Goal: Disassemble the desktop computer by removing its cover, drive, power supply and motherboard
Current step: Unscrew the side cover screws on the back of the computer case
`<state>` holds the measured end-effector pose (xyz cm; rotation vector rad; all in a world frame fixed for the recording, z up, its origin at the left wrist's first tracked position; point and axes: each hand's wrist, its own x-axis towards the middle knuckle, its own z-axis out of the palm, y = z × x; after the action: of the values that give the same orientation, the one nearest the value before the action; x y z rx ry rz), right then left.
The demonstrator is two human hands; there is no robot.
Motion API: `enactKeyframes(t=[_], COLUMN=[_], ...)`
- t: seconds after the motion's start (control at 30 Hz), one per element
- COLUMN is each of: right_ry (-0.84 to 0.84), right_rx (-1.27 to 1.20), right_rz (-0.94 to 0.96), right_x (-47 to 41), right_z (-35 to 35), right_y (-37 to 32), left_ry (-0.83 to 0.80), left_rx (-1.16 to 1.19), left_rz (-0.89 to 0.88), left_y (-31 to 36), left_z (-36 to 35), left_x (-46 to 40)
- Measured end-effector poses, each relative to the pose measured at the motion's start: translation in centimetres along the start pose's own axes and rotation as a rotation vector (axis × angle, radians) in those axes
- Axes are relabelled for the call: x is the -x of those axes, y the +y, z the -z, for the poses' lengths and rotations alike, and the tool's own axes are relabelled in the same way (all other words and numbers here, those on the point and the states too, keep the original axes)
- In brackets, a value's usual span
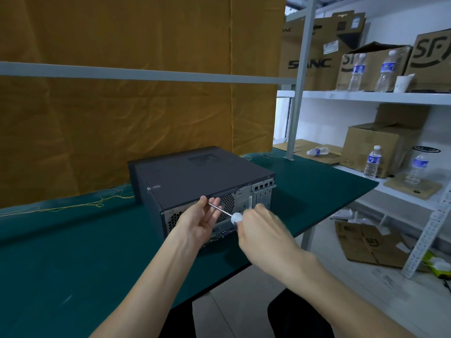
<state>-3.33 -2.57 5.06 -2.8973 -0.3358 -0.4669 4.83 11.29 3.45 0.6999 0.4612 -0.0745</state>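
A dark grey desktop computer lies on its side on the green table, its rear panel with vents and ports facing me and its cover closed. My right hand grips the white handle of a screwdriver. The metal shaft slants up to the left, its tip at the upper edge of the rear panel. My left hand pinches the shaft near the tip between thumb and fingers, right in front of the fan vent.
An orange cloth hangs behind the table. White shelving on the right carries cardboard boxes, water bottles and a paper cup. More boxes lie on the floor under the shelves. The table's right edge runs close beside the computer.
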Motion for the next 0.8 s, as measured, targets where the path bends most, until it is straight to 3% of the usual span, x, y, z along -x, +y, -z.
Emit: enactKeyframes(t=[0.1, 0.23, 0.5, 0.8], right_ry=[0.115, 0.118, 0.068, 0.233], right_rx=[0.149, 0.194, 0.316, 0.343], right_rz=[0.013, 0.096, 0.066, 0.125], right_x=[0.1, 0.0, -1.2, -0.2], right_z=[0.3, -0.3, -0.1, -1.6], right_y=[-0.5, -1.4, -1.5, 0.1], left_ry=[0.001, 0.006, 0.055, 0.047], left_rx=[-0.042, -0.056, -0.104, -0.175], left_rz=[0.002, 0.003, -0.087, -0.143], left_y=[0.1, 0.2, -0.1, 0.1], left_z=[0.4, 0.5, 0.4, 0.8], left_x=[0.0, 0.0, 0.3, 0.5])
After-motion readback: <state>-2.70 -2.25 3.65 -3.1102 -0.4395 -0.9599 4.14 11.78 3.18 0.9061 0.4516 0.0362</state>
